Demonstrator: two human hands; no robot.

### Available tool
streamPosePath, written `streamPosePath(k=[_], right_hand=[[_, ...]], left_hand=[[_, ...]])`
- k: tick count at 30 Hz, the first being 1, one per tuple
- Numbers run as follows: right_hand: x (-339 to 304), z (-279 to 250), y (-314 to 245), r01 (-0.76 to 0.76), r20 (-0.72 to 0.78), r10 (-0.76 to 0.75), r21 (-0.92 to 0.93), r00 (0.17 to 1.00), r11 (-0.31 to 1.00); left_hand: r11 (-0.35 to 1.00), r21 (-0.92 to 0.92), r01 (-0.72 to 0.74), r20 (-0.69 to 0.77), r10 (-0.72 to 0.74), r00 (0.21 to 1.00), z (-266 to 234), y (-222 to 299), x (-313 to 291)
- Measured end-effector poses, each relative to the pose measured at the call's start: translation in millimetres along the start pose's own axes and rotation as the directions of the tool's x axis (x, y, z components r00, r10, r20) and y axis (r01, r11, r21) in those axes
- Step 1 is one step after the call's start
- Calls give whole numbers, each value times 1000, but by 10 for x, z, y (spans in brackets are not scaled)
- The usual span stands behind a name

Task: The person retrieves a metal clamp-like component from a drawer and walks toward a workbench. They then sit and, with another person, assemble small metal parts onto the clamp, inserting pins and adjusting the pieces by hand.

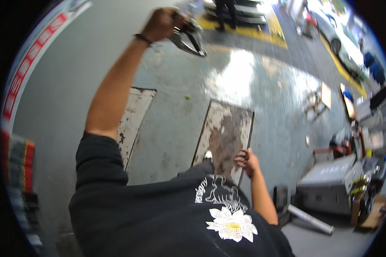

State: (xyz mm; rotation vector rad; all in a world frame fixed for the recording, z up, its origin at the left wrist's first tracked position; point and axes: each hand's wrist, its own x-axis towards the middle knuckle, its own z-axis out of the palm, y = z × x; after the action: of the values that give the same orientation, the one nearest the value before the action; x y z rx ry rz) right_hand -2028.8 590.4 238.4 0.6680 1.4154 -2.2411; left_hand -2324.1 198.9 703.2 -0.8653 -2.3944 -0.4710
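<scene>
A shiny part (195,42), slanting right and near, is clasped by the left hand (163,24), the loosely half-spread right hand (247,162) well apart.

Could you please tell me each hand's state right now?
Left hand: closed, holding a shiny, blurred object.
Right hand: loosely open, nothing visible in it.

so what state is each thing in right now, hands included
left hand: raised, closed on the object
dark and silver object: held up off the floor, details blurred
right hand: low, fingers loosely curled, no object visible in it
stool: standing upright
floor panel: surface worn and patchy
floor: shiny, with bright reflections
white bar: lying flat
</scene>
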Motion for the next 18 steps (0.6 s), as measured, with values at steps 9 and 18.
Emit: streamPosePath(k=[9, 18], right_hand=[[-1014, -2185, 1045, -377, -745, 462, 299, 482, 876], [312, -2062, 354, -638, -634, 521, 57, 571, 768]], left_hand=[[891, -367, 268, 162, -223, 961, 1521, -370, -350], [844, -239, 479, 334, -392, 857, 2923, -189, -776]])
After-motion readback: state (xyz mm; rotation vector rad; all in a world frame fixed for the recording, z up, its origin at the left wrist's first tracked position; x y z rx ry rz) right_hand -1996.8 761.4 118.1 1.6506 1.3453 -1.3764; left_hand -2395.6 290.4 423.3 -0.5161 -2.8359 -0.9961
